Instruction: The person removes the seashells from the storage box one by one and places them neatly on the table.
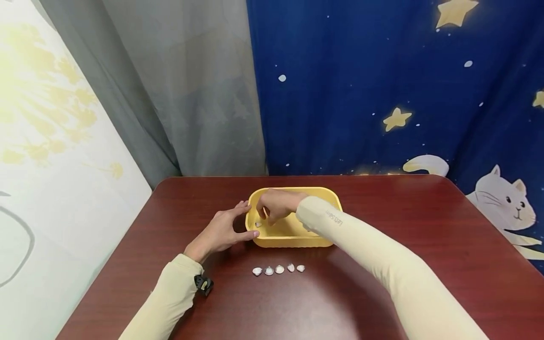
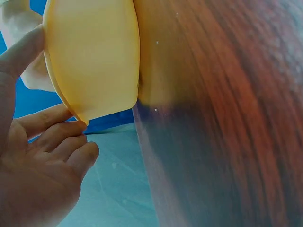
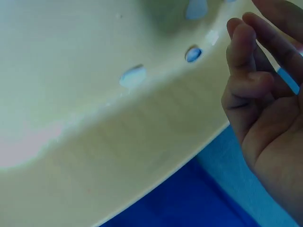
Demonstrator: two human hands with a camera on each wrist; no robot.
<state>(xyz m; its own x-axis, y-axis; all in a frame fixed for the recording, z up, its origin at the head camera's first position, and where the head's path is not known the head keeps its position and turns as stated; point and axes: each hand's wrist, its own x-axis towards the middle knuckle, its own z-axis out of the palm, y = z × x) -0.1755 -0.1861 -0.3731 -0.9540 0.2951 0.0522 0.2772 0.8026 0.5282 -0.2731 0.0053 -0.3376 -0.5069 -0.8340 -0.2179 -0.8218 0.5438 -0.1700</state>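
My left hand (image 1: 218,231) holds the left end of a yellow basin (image 1: 293,242), thumb on the front rim and fingers along the back left corner. In the left wrist view, its thumb and fingertips meet the rim (image 2: 57,90). My right hand (image 1: 278,204) reaches down inside the basin, fingers bent. Near those fingers lies a small seashell (image 1: 258,225). The right wrist view shows a bluish shell (image 3: 193,54) and a pale shell (image 3: 133,75) on the basin floor, with no shell visible between the fingers.
Several small white seashells (image 1: 279,269) lie in a row on the dark red-brown table (image 1: 403,226), in front of the basin. Grey and blue curtains (image 1: 340,94) hang behind the table's far edge. A white printed wall cloth (image 1: 63,189) borders it at left.
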